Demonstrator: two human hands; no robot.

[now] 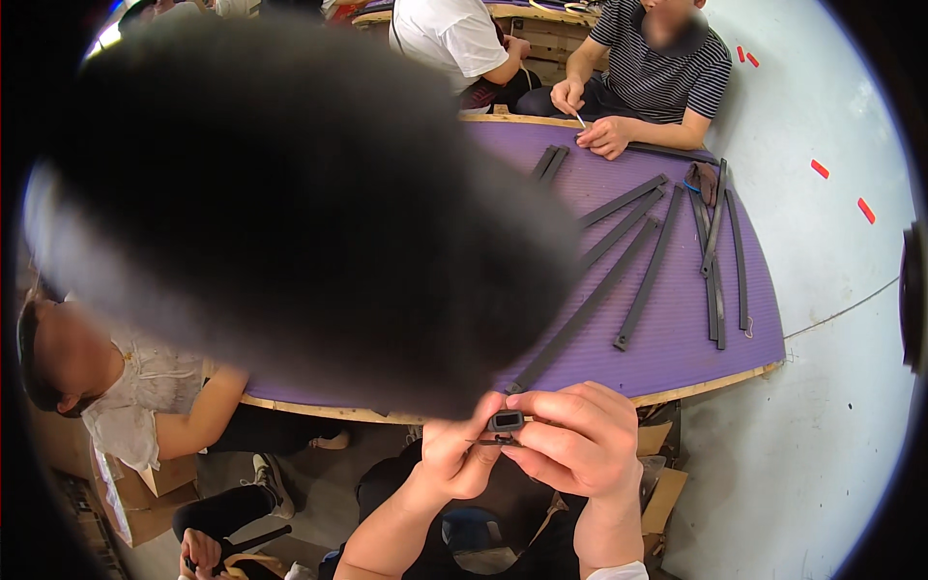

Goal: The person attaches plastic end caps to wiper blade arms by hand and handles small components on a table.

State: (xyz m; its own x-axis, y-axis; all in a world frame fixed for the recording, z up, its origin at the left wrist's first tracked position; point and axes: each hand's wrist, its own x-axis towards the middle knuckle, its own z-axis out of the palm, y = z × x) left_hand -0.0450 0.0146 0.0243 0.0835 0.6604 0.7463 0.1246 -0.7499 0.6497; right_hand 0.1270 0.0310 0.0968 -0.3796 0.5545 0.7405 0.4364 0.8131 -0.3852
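Observation:
Near the front edge of the table, my left hand (450, 454) and my right hand (580, 437) are closed around a small black hollow end piece (506, 420). Its rectangular opening faces me, and a thin dark sliver sticks out beneath it. A long black strip (590, 302) runs from the table toward my fingers; whether it is joined to the end piece, I cannot tell. Both thumbs and forefingers pinch the piece from either side. More black strips (650, 271) lie fanned out beyond my hands.
A large blurred dark shape (290, 213) covers much of the upper left. The purple ribbed table (570, 362) has a wooden edge. A person in a striped shirt (667, 82) works across it; another person (145, 387) sits at left. A dark glove (704, 182) lies far right.

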